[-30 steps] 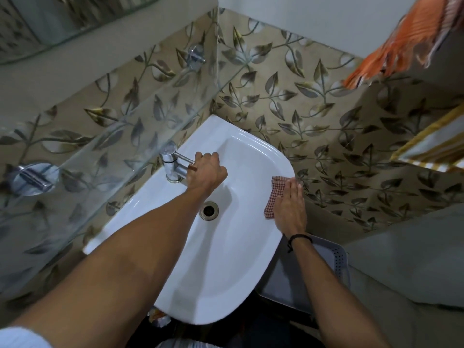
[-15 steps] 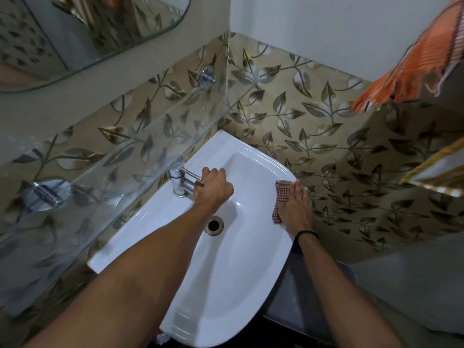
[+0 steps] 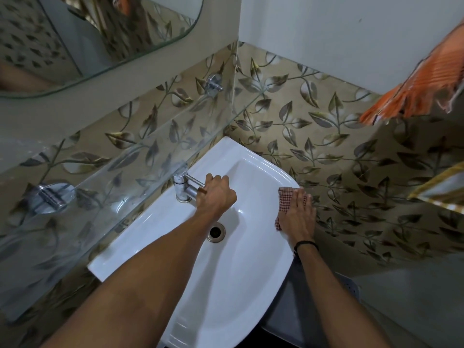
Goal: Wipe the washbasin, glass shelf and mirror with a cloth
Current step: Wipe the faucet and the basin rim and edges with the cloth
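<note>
Where right fingers [image 3: 299, 197] press, cloth [image 3: 285, 200] beneath

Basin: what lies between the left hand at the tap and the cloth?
Head view: only bare white basin separates the left hand gripping the tap from the cloth under the right hand; the drain sits lower, off that line.

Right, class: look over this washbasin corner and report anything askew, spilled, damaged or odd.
Nothing stands out. The washbasin is whole and shows no spill, the glass shelf and mirror look uncracked, the cloth lies flat under the right hand on the basin's rim, and the left hand grips the tap.
</note>
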A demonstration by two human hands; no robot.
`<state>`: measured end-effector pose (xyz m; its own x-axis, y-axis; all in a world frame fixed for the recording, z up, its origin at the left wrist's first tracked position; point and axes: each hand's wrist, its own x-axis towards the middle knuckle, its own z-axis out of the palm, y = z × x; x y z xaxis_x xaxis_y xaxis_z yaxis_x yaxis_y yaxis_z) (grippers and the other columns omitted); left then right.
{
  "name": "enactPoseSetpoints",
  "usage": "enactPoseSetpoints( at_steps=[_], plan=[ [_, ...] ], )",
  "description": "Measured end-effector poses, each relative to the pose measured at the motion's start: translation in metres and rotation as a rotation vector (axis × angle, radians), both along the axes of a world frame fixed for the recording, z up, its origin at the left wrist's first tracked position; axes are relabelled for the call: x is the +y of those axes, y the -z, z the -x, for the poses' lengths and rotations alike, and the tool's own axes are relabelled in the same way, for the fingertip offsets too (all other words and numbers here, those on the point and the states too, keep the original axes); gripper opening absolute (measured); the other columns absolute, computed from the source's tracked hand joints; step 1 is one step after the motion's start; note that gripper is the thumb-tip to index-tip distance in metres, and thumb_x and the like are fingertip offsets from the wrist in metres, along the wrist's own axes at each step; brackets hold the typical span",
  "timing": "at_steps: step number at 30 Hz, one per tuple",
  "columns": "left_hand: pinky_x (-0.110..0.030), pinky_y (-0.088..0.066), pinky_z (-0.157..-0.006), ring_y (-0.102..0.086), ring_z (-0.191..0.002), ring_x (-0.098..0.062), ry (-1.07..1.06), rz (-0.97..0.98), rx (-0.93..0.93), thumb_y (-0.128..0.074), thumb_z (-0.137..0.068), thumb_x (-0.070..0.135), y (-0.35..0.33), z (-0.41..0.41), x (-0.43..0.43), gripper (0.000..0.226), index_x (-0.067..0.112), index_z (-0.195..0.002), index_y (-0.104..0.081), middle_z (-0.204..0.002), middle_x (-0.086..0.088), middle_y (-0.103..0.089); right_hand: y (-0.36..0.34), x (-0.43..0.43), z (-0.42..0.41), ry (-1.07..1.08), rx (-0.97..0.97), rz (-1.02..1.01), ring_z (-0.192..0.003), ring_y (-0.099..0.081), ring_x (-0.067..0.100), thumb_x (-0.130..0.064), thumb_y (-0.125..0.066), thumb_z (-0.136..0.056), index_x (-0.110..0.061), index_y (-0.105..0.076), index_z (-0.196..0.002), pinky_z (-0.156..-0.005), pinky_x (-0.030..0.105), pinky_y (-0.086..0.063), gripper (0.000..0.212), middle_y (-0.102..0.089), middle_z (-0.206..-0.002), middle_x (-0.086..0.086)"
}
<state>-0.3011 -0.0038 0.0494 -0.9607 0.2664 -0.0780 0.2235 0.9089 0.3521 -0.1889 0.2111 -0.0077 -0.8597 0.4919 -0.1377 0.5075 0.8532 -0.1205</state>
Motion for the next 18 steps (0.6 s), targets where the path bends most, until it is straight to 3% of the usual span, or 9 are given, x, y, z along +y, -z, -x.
enactPoseSetpoints(
  at_steps=[9, 12, 18],
  plan=[
    [-0.036, -0.038, -0.066, -0.045, -0.108, -0.022, -0.010, 0.006, 0.022, -0.048, -0.085, 0.021, 0.003, 0.001, 0.002, 0.016, 0.017, -0.098, -0.057, -0.097, -0.001, -0.059, 0.012, 0.000, -0.019, -0.005, 0.059, 0.000, -0.155, -0.004, 0.035, -0.030, -0.062, -0.091, -0.007, -0.005, -0.160, -0.124, 0.053, -0.015, 0.093, -0.001, -0.168, 0.012],
    [-0.037, -0.040, -0.068, -0.045, -0.108, -0.022, -0.008, 0.009, 0.017, -0.048, -0.085, 0.022, 0.004, 0.001, 0.001, 0.016, 0.018, -0.098, -0.057, -0.098, -0.001, -0.059, 0.012, 0.001, -0.011, -0.012, 0.008, -0.035, -0.154, -0.004, 0.036, -0.037, -0.070, -0.085, -0.007, -0.002, -0.160, -0.125, 0.053, -0.013, 0.106, -0.001, -0.168, 0.013],
    [-0.038, -0.042, -0.069, -0.045, -0.109, -0.023, -0.004, 0.014, 0.004, -0.048, -0.085, 0.022, 0.003, 0.002, 0.002, 0.013, 0.021, -0.097, -0.055, -0.097, -0.001, -0.058, 0.002, 0.012, 0.018, -0.061, -0.026, -0.018, -0.155, -0.002, 0.034, -0.033, -0.052, -0.096, -0.010, 0.003, -0.160, -0.124, 0.053, -0.007, 0.087, 0.000, -0.168, 0.011]
  ],
)
